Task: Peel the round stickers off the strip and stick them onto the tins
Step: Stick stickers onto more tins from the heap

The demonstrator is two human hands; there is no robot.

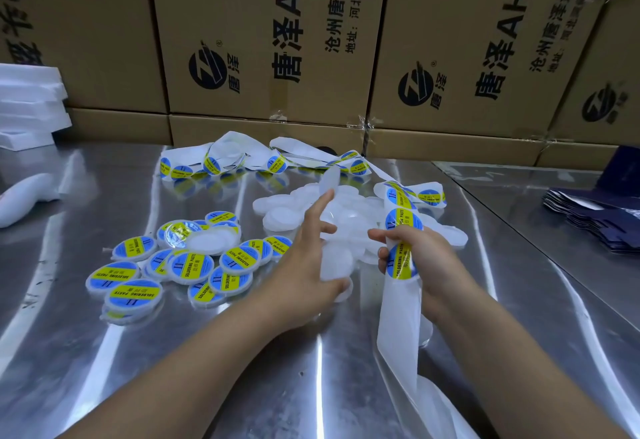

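At frame centre, the left hand (304,258) pinches a blank white tin (336,260) (index finger raised), while the right hand (429,262) grips the sticker strip (398,317). Labelled tins (187,267) lie at centre left; unlabelled tins (287,220) are heaped just behind the hands.

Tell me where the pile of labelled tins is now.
In the head view the labelled tins lie heaped on the metal table, left of the left hand and of the unlabelled white tins.
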